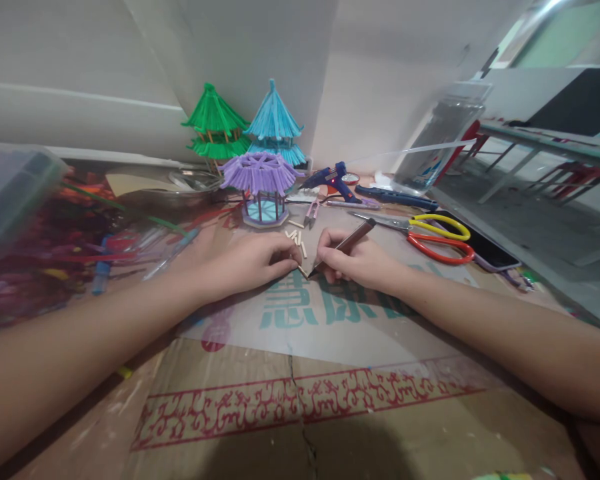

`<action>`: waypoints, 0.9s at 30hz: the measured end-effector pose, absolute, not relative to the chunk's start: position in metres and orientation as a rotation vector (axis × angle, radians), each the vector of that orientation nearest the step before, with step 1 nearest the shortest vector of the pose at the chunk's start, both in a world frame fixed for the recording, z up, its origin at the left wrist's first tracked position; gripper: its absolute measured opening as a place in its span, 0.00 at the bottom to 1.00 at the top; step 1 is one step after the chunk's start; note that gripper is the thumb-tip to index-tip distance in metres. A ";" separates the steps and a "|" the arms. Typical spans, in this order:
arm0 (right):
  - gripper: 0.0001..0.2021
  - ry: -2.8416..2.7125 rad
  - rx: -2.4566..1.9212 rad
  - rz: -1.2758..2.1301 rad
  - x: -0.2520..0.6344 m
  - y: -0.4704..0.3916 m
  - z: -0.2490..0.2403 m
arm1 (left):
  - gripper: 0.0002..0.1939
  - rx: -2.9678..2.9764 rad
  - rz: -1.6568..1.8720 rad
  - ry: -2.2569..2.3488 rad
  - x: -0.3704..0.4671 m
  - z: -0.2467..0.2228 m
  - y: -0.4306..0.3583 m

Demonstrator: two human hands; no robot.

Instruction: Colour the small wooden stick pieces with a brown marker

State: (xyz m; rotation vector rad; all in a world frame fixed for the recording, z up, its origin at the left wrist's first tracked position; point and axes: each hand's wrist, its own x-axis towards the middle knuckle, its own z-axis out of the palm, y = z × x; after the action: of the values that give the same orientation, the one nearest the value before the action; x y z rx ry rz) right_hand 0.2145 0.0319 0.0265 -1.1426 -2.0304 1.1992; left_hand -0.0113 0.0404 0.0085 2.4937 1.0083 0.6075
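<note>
Your stick (304,271) is over the sheet (250,339), its near end pinched between the thumb and finger of your left hand (253,263). Your right hand (350,259) is closed around the tilted pen (351,241), tip at the stick's other end; I can't tell whether they touch. Just beyond lie loose pieces (297,237), then snips (312,212) and the purple pavilion (261,175). Scissors (447,248) lie to your right, by the phone (490,243).
</note>
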 end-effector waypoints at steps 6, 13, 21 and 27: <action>0.06 -2.011 -1.142 1.193 0.214 0.032 0.025 | 0.09 2.513 0.592 1.006 -0.012 0.009 0.041; 0.07 -2.044 -1.102 1.203 0.216 0.034 0.024 | 0.09 2.491 0.569 1.034 -0.012 0.009 0.042; 0.07 -2.074 -1.076 1.192 0.218 0.036 0.021 | 0.10 2.495 0.559 1.047 -0.011 0.010 0.040; 0.07 -2.074 -1.041 1.212 0.219 0.036 0.020 | 0.11 2.468 0.557 1.033 -0.012 0.009 0.041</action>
State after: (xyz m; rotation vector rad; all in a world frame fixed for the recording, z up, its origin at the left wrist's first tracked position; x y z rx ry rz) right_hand 0.2187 0.0363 0.0202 -1.0411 -2.0735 1.2124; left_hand -0.0123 0.0414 0.0093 2.4679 1.0330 0.5566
